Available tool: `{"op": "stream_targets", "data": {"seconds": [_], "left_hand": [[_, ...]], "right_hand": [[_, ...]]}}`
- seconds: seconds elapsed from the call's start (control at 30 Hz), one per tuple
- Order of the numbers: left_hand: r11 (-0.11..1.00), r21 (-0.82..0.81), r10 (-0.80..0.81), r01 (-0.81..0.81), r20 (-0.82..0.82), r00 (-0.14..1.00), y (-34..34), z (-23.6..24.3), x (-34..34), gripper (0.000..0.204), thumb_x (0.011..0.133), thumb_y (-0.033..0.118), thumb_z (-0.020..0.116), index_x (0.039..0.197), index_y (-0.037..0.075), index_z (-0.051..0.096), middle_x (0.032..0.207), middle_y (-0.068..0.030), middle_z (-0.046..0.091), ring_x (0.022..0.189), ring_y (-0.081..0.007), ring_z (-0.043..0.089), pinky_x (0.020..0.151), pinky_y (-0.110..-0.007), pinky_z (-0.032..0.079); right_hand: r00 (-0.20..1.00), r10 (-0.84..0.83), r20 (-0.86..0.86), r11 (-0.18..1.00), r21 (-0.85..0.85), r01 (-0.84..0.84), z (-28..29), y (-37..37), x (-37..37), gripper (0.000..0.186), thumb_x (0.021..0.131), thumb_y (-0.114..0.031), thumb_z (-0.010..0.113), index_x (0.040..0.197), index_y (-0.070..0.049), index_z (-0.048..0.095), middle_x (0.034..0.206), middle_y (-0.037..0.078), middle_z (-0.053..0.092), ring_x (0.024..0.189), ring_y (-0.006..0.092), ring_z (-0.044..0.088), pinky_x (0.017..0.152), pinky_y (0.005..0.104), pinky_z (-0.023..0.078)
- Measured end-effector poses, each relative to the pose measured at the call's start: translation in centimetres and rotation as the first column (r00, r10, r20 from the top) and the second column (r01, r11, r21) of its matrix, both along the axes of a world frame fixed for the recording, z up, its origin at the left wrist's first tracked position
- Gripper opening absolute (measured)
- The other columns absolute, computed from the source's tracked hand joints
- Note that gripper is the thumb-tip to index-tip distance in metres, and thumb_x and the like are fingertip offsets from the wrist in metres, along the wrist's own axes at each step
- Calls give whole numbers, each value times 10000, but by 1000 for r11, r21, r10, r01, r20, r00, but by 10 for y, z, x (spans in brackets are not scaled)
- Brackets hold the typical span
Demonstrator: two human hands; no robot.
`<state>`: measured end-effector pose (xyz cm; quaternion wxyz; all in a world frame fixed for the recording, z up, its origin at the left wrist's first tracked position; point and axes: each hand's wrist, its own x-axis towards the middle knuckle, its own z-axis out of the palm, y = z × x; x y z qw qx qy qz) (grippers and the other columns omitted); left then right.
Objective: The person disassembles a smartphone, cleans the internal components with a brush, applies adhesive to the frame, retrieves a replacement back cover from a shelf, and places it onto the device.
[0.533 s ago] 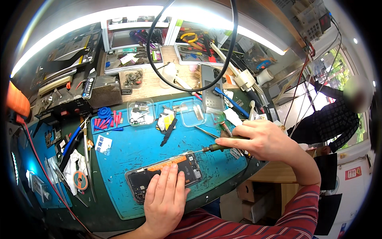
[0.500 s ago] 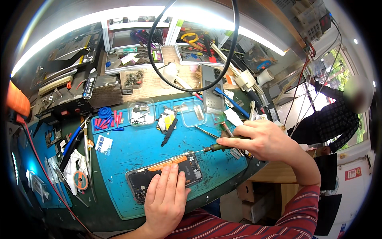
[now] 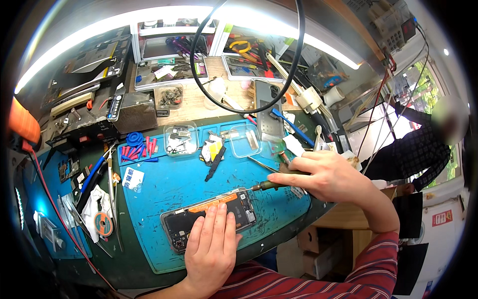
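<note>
An opened phone point(image 3: 247, 211) lies tilted on the blue work mat, its dark inside and an orange strip point(image 3: 209, 203) facing up. My left hand point(image 3: 213, 246) rests flat on the phone's middle and lower part, fingers stretched out and side by side, covering some of it. From the right, my right hand point(image 3: 326, 177) grips a slim screwdriver-like tool point(image 3: 269, 185) with an olive-green handle, the index finger lying along it. Its thin metal shaft reaches the phone's upper right corner; whether the tip touches is too small to tell.
Behind the phone, a black strip point(image 3: 215, 163) and two clear plastic boxes point(image 3: 180, 139) of small parts lie on the mat point(image 3: 149, 199). Tweezers and a solder reel point(image 3: 103, 224) are at left. A black cable loop point(image 3: 193, 62) hangs overhead. A person point(image 3: 406, 147) stands at far right.
The view has shifted slightly. My right hand has brought the tool a little further left toward the phone's upper edge. My left hand stays flat on the phone.
</note>
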<state>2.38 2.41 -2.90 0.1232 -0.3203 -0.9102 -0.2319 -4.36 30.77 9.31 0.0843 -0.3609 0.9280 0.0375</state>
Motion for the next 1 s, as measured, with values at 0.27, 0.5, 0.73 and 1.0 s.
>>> {"op": "stream_targets", "data": {"seconds": [0.27, 0.5, 0.73, 1.0], "left_hand": [[1000, 5, -4, 4, 2, 1000, -1, -1, 0, 474, 817, 182, 779, 1233, -20, 676, 1370, -199, 648, 1329, -326, 591, 1129, -458, 411], [1000, -2, -10, 10, -4, 1000, -2, 0, 0, 470, 837, 198, 763, 1244, -21, 672, 1370, -201, 648, 1336, -326, 587, 1134, -457, 407], [1000, -9, -14, 14, -9, 1000, -2, 0, 0, 461, 853, 209, 752, 1241, -27, 675, 1373, -205, 648, 1340, -327, 584, 1135, -457, 405], [1000, -9, -14, 14, -14, 1000, -2, 0, 0, 460, 857, 209, 749, 1241, -32, 676, 1375, -208, 646, 1340, -329, 583, 1134, -461, 408]], "right_hand": [[1000, -12, -3, 1000, 14, 12, 6, 2, 2, 636, 783, -94, 703, 1395, -258, 654, 926, 6, 609, 836, 192, 640, 723, 324, 541], [999, 24, -23, 999, -36, -25, -8, -13, -2, 643, 779, -92, 706, 1399, -255, 648, 902, 9, 595, 831, 196, 645, 713, 333, 543], [1000, -23, -15, 999, 38, 24, 0, 5, 6, 626, 790, -89, 706, 1394, -247, 652, 944, 8, 622, 828, 188, 645, 693, 332, 543], [999, -27, -21, 1000, 14, 27, -2, 4, 8, 613, 793, -90, 705, 1384, -243, 659, 951, 2, 630, 821, 177, 644, 693, 322, 544]]}}
